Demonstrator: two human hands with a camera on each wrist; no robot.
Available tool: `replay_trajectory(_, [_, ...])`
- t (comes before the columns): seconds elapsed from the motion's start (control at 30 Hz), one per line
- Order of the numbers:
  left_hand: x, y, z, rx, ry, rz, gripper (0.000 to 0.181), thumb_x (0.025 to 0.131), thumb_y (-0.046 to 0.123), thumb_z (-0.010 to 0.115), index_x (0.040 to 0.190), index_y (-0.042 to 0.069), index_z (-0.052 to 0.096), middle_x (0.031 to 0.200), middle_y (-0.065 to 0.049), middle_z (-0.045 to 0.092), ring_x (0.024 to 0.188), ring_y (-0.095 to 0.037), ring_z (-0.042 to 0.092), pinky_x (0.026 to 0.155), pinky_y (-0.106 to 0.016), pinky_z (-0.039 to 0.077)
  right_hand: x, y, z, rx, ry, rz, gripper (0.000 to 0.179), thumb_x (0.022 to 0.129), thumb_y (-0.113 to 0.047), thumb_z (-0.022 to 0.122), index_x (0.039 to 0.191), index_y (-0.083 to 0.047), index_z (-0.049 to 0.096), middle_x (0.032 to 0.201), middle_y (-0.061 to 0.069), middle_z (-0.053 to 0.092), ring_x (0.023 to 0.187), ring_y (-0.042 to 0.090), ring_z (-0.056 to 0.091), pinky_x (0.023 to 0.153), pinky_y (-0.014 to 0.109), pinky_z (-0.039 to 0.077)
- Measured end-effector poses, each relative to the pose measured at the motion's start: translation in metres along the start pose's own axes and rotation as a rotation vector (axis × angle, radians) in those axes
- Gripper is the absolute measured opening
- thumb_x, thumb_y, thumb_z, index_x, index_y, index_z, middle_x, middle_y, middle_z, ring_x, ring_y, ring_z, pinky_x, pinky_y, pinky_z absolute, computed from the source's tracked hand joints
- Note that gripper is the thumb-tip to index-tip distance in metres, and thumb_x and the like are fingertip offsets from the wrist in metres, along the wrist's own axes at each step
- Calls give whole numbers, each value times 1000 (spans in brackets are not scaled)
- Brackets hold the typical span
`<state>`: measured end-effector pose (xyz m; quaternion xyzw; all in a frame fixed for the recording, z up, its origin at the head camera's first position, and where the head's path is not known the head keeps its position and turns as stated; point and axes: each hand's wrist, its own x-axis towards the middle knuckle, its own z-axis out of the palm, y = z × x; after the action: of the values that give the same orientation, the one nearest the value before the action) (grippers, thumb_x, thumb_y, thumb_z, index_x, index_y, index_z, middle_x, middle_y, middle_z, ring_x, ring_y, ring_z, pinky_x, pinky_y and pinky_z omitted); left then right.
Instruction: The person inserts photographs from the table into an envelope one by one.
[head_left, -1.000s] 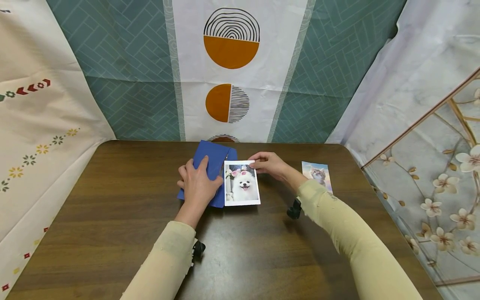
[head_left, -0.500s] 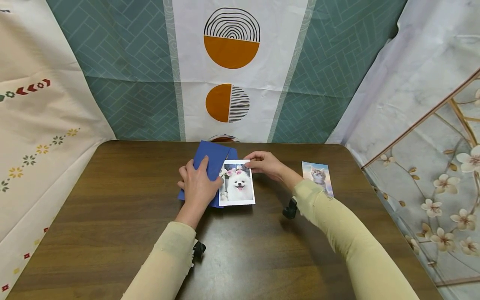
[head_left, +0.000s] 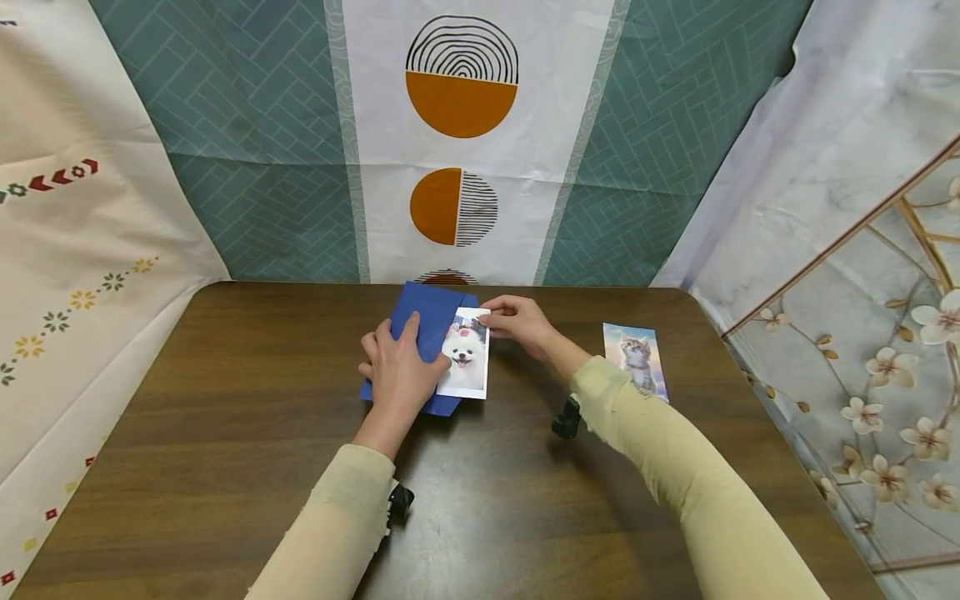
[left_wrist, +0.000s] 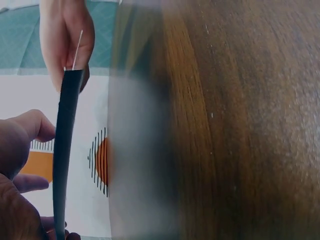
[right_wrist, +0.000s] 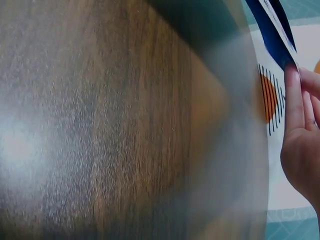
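My left hand (head_left: 399,367) grips a blue envelope (head_left: 430,310), fingers spread over its front and thumb at its right side. Out of the envelope's right side sticks a photo (head_left: 468,367) of a fluffy white dog with pink flowers on its head, its left part hidden inside. My right hand (head_left: 521,325) pinches the photo at its upper right edge. Seen edge-on in the left wrist view, the envelope (left_wrist: 65,145) stands between fingers and thumb. In the right wrist view, the white photo edge runs between two blue layers (right_wrist: 270,35).
A second photo, of a kitten (head_left: 637,354), lies at the right on the brown wooden table (head_left: 247,433), partly overlapped by my right sleeve (head_left: 675,450). Patterned cloth (head_left: 450,208) hangs behind the table, with more cloth at both sides.
My right hand has moved left with the dog photo, which has slid deeper into the envelope; less of it shows now. My left hand keeps its hold on the envelope.
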<state>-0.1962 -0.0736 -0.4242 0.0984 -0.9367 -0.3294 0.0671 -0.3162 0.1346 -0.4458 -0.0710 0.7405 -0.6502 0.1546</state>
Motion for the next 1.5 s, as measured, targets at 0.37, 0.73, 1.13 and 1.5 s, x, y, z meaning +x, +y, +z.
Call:
replay_trajectory(0.37, [0,0,-1,4,-6,-11,84,90,37,81,163,16,46,165,-29,30,148,-49,23,105,-75,32,5,0,11,36,-42,8,18,103,-3,69,113,11,70,87,6,74,73,15,72,71,31,64])
replay_trajectory(0.73, [1,1,0,2,13,17,83,90,38,81,162,15,48,164,-30,31,147,-50,25,102,-75,33,6,0,10,174,-47,29,11,103,7,63,111,12,67,87,8,73,71,15,75,72,30,64])
replay_trajectory(1.13, [1,3,-1,-2,18,30,82,90,37,81,162,15,48,163,-30,32,146,-49,26,101,-74,34,7,-1,19,168,-67,40,12,104,5,62,113,12,67,89,9,73,73,15,75,72,29,64])
replay_trajectory(1.5, [-1,5,-1,-16,30,33,82,90,36,80,162,13,48,163,-31,32,146,-50,26,101,-74,34,8,-2,20,156,-53,48,9,104,4,63,107,9,70,88,9,73,72,15,75,72,29,64])
